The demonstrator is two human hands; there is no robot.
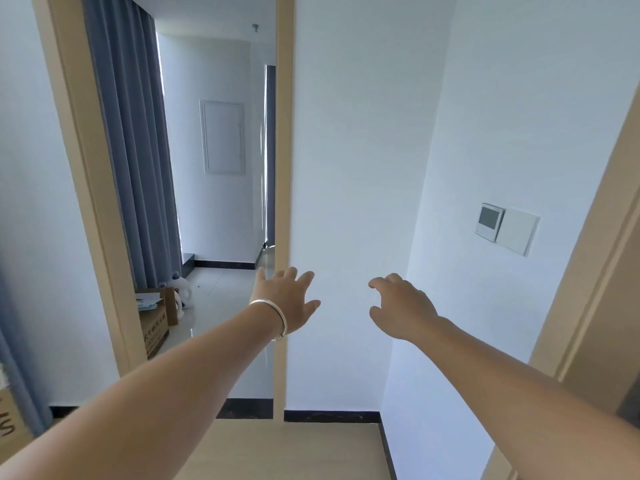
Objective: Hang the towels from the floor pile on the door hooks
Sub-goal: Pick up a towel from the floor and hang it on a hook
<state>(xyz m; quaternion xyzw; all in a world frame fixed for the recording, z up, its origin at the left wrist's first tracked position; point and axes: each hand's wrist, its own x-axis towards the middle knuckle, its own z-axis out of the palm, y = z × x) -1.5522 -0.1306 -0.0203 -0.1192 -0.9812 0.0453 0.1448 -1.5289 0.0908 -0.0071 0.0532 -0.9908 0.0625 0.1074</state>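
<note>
Both my arms reach forward at chest height. My left hand [287, 299], with a silver bangle on its wrist, has its fingers spread and holds nothing; it is in front of the beige door frame [282, 202]. My right hand [401, 306] is empty too, fingers loosely curled and apart, in front of the white wall. No towels, floor pile or door hooks are in view. A beige door edge [595, 306] shows at the far right.
An open doorway leads to a room with grey-blue curtains [131, 150], a glossy tiled floor, a cardboard box [156, 320] and a white jug [183, 289]. A thermostat and switch panel [505, 226] sit on the right wall. Another box corner [10, 424] is at the far left.
</note>
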